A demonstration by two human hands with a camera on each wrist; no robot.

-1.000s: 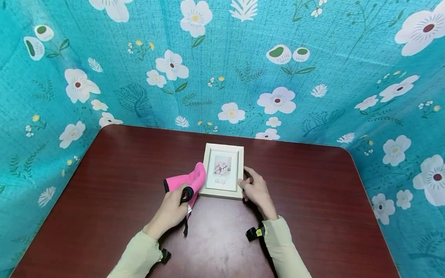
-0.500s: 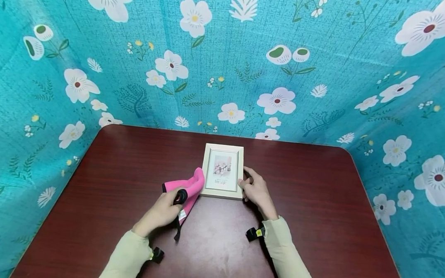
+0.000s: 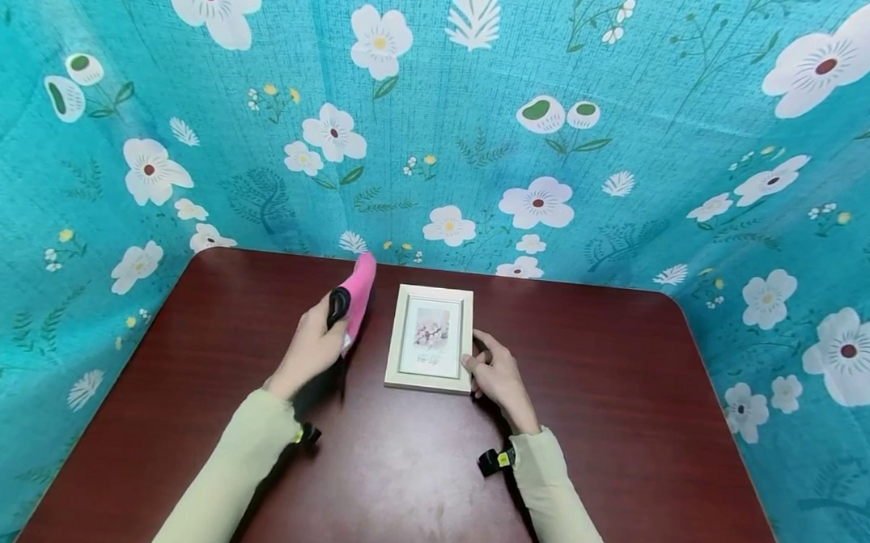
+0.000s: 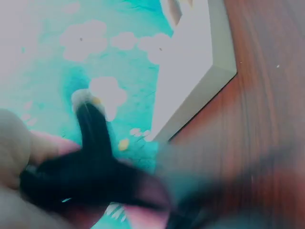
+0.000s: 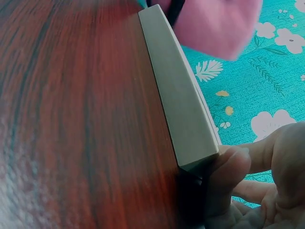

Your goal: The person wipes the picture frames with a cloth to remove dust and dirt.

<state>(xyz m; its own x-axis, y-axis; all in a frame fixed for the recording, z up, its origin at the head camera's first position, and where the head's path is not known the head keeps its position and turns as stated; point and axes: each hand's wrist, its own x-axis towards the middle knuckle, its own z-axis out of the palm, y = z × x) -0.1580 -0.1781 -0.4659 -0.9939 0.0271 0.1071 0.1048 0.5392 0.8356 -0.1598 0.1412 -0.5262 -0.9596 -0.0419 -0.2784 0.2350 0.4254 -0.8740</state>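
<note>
In the head view, my left hand (image 3: 310, 347) grips a pink fabric piece (image 3: 361, 288) with black trim and a white label, left of the picture frame (image 3: 432, 336). A dark cord dangles below it. The left wrist view is blurred, with a black strap-like part (image 4: 95, 129) close to the fingers. The cream frame, holding a blossom print, lies on the table. At its lower right side, my right hand (image 3: 498, 374) holds the edge, thumb on top and fingers curled beside it. The right wrist view shows the thumb (image 5: 233, 164) at the frame's corner.
A dark red-brown wooden table (image 3: 426, 482) with rounded far corners lies beneath both hands. Behind and beside it hangs a turquoise floral curtain (image 3: 425, 166). Small black devices (image 3: 491, 462) are strapped at both wrists.
My left hand has carried the pink fabric piece away from the frame's left edge, toward the far side of the table. The right hand keeps its hold on the frame.
</note>
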